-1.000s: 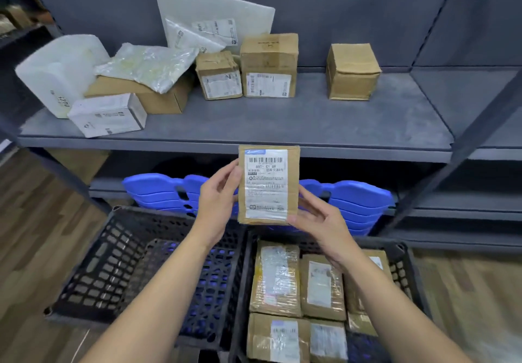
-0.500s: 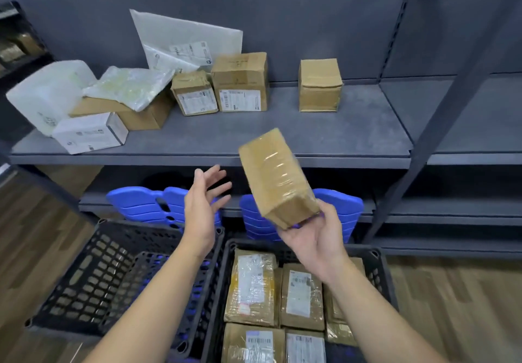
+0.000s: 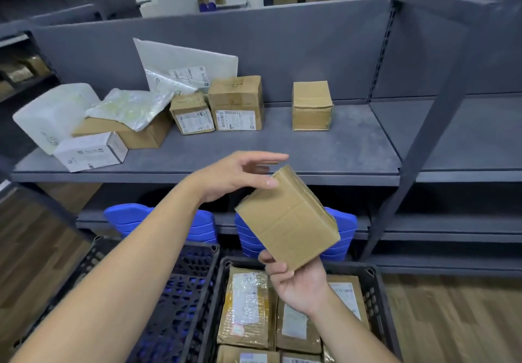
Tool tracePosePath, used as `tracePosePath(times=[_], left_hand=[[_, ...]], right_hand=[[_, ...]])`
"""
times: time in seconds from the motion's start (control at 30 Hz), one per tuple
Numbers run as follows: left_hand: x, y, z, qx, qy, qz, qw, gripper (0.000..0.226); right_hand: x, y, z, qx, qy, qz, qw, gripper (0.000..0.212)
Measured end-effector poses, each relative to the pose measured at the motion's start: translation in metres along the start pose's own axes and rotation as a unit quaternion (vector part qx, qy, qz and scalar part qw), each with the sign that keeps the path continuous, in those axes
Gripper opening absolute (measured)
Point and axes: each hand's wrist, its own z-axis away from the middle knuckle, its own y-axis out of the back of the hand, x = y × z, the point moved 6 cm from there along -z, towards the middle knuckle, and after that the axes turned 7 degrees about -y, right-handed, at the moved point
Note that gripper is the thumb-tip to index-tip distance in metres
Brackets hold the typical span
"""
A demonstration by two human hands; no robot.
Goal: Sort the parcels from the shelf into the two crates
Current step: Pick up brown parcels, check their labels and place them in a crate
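Observation:
A small brown cardboard parcel [image 3: 288,217] is tilted in the air above the right crate [image 3: 374,283], its plain taped side facing me. My right hand [image 3: 296,280] grips its lower corner from below. My left hand [image 3: 237,173] hovers at its upper left corner with fingers straight, the thumb tip touching the edge. The right crate holds several brown labelled parcels [image 3: 245,309]. The left black crate [image 3: 175,295] shows only its mesh floor. On the grey shelf [image 3: 310,153] remain brown boxes [image 3: 237,102], a lone box [image 3: 310,105], white parcels [image 3: 90,150] and plastic mailers [image 3: 130,107].
Stacked blue plastic items [image 3: 339,230] sit on the lower shelf behind the crates. A dark metal upright [image 3: 418,150] slants down at the right of the shelf bay. Wooden floor [image 3: 452,320] lies either side of the crates.
The parcel, held upright label-forward by both hands, was turned over by my right hand. My left hand let go, then came back to its top corner. The view tilted upward.

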Motion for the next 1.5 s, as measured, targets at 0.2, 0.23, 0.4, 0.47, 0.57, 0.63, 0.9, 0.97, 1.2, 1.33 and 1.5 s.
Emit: tracePosePath(times=[0.2, 0.23, 0.4, 0.47, 0.57, 0.63, 0.9, 0.97, 1.2, 1.33, 1.5], left_hand=[[0.011, -0.013, -0.037, -0.030, 0.037, -0.007, 0.999, 0.018], [0.005, -0.010, -0.039, -0.010, 0.067, 0.013, 0.998, 0.020], [-0.056, -0.003, -0.030, 0.064, 0.280, 0.283, 0.915, 0.047], [-0.076, -0.009, -0.028, 0.062, 0.281, 0.377, 0.881, 0.037], [-0.089, -0.020, -0.027, 0.048, 0.259, 0.463, 0.846, 0.035], [-0.086, -0.029, -0.024, 0.015, 0.273, 0.453, 0.849, 0.025], [-0.121, -0.019, -0.019, 0.016, 0.328, 0.310, 0.892, 0.047], [-0.113, -0.013, -0.027, 0.047, 0.230, 0.407, 0.883, 0.062], [-0.087, -0.029, -0.029, 0.133, 0.046, 0.387, 0.911, 0.080], [-0.084, -0.027, -0.026, 0.213, 0.041, 0.359, 0.908, 0.062], [-0.087, -0.027, -0.018, 0.259, 0.035, 0.259, 0.930, 0.057]], right_hand=[[-0.008, 0.012, 0.005, 0.067, -0.004, 0.110, 0.992, 0.055], [-0.018, 0.015, 0.008, 0.125, 0.035, 0.170, 0.977, 0.053], [-0.087, -0.006, 0.054, 0.361, 0.383, 0.459, 0.716, 0.048], [-0.099, -0.020, 0.064, 0.339, 0.425, 0.510, 0.666, 0.066], [-0.103, -0.044, 0.072, 0.271, 0.454, 0.578, 0.622, 0.080], [-0.098, -0.066, 0.075, 0.225, 0.454, 0.642, 0.576, 0.093], [-0.098, -0.109, 0.062, 0.231, 0.381, 0.743, 0.499, 0.097], [-0.104, -0.092, 0.054, 0.281, 0.396, 0.633, 0.603, 0.082], [-0.089, -0.054, 0.027, 0.290, 0.304, 0.426, 0.801, 0.049], [-0.080, -0.045, 0.029, 0.296, 0.263, 0.453, 0.799, 0.089], [-0.094, -0.041, 0.058, 0.322, 0.332, 0.488, 0.740, 0.112]])
